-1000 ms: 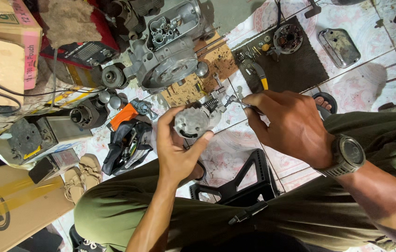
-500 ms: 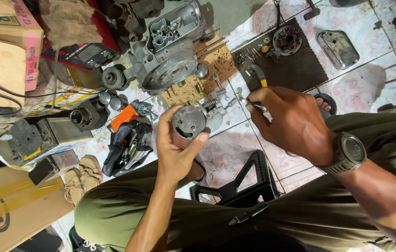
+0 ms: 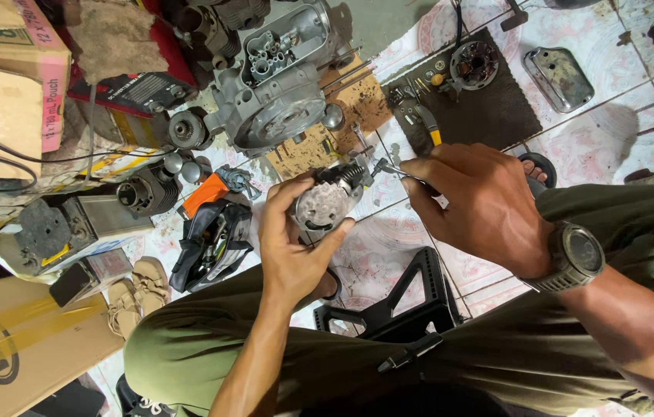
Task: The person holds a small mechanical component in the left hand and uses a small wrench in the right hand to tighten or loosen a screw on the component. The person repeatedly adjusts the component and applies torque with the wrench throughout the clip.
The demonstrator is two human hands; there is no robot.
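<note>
The left hand point(image 3: 292, 247) cups a small round grey metal engine part point(image 3: 325, 202) from below, fingers curled up around its rim, holding it above the knees. The right hand point(image 3: 477, 205) pinches a thin silver metal tool point(image 3: 390, 167), its tip meeting the finned upper side of the part just beside the left fingertips. The step looks like working a small fitting there; the next move calls for a steady part and fine wrist control. Beyond the grip lies a large grey engine casing point(image 3: 280, 85) on the tiled floor point(image 3: 612, 123).
</note>
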